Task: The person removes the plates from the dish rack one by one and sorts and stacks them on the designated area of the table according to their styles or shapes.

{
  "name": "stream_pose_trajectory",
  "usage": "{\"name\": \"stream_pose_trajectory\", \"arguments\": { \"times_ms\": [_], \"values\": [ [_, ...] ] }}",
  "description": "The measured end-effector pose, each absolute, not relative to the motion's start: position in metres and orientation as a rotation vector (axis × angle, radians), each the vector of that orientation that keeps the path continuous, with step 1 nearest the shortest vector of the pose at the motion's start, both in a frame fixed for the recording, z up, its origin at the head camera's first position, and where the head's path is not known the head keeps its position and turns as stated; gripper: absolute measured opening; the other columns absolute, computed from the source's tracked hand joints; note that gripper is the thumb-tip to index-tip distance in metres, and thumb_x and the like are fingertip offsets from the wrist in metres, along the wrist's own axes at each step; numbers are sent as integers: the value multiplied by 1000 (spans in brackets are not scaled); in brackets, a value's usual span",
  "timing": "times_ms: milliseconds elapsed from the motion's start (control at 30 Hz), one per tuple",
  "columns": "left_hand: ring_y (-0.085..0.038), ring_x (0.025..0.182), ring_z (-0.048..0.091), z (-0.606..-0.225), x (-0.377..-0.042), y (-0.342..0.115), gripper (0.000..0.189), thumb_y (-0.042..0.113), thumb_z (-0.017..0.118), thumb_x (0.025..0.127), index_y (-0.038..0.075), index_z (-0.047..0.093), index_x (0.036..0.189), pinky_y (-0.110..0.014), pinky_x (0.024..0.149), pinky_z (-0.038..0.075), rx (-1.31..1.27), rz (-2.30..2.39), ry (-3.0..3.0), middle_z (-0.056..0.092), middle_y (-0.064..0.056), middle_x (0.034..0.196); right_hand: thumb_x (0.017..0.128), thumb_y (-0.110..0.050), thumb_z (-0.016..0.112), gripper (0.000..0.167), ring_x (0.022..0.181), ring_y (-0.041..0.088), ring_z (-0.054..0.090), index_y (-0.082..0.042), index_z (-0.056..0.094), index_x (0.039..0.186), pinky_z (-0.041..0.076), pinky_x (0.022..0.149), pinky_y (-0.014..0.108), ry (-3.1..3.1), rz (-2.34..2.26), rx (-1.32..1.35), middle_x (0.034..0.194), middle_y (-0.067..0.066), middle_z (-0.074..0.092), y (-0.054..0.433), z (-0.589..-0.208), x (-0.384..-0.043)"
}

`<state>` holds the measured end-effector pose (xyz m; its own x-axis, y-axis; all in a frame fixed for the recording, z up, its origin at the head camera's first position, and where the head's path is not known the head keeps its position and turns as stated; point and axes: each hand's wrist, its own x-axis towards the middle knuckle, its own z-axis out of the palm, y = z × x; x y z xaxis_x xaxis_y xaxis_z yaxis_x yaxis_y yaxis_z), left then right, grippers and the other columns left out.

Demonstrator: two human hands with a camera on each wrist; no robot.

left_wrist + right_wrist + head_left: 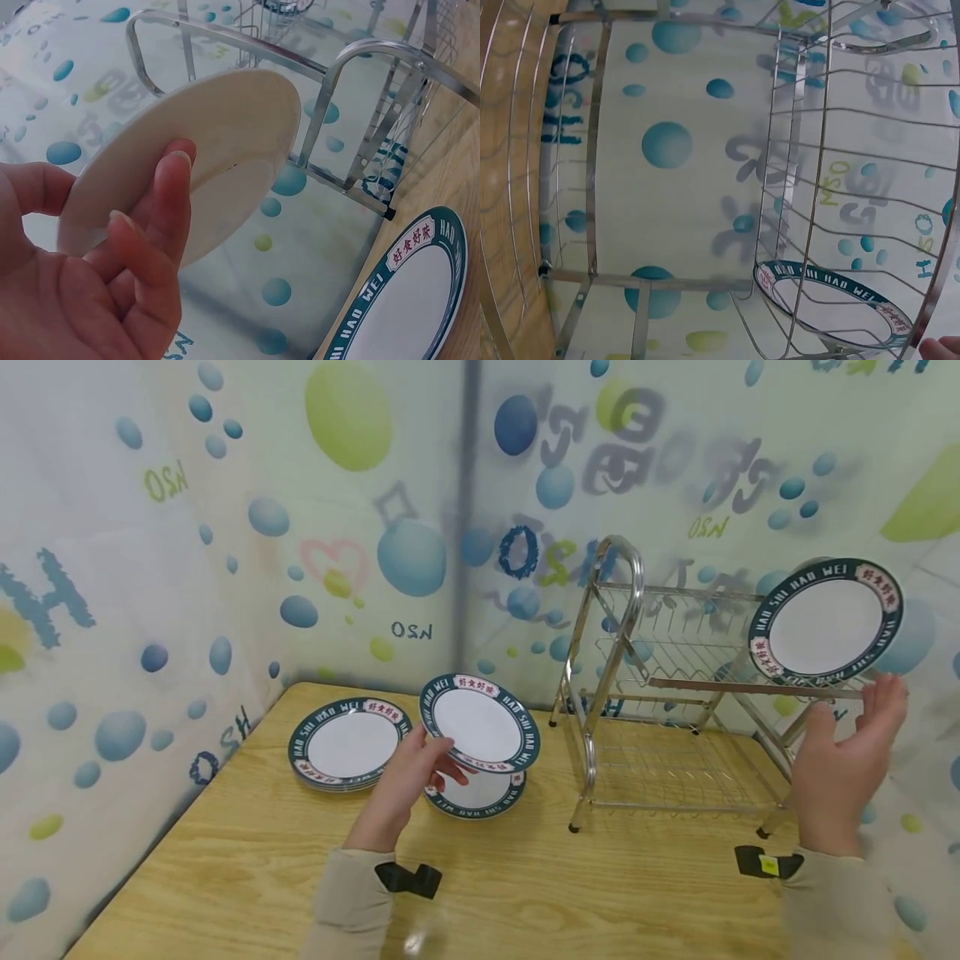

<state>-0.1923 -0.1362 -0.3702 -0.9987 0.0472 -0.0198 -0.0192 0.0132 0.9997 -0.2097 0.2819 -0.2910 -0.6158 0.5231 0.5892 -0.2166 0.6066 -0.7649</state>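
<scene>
My left hand (408, 781) pinches a white plate (480, 727) with a dark green lettered rim, thumb over the edge and fingers beneath. The plate is tilted; its pale underside (240, 187) faces the left wrist camera. Below it on the table lies another such plate (474, 797). My right hand (847, 768) is raised at the right end of a metal dish rack (705, 686), fingers extended, nothing in its grasp. Just above those fingers, a matching plate (825, 622) stands leaning in the upper tier. Whether the fingertips touch the rack is unclear.
A stack of the same plates (352, 743) sits on the wooden table (525, 893), left of my left hand. The rack has two wire tiers on black-footed legs. A curtain (360, 635) printed with bubbles hangs behind and along the sides.
</scene>
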Motion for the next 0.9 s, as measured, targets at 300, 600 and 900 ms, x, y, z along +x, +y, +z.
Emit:
{"name": "stream_pose_trajectory", "arguments": {
  "times_ms": [300,600,900],
  "values": [
    [-28,72,62,-369,-192,-136,29,26,42,92,16,43,119,-32,56,43,67,2177,2207,67,-10,84,92,-27,37,69,132,5,7,-25,-11,141,6,105,34,-2118,1033,-323,147,-12,-1,307,-278,-219],
    [-29,74,62,-362,-190,-137,26,24,41,93,10,44,115,-30,58,43,13,2139,2190,67,-11,84,89,-34,37,73,133,16,16,-28,-15,140,22,101,47,-2224,905,-427,148,-5,2,317,-264,-224],
    [-28,75,62,-370,-193,-140,24,24,40,93,6,45,109,-33,61,43,-30,2082,2225,67,-12,84,86,-35,40,79,129,23,28,-36,-21,136,34,92,50,-2326,898,-498,146,-1,18,323,-249,-232]
  ]
}}
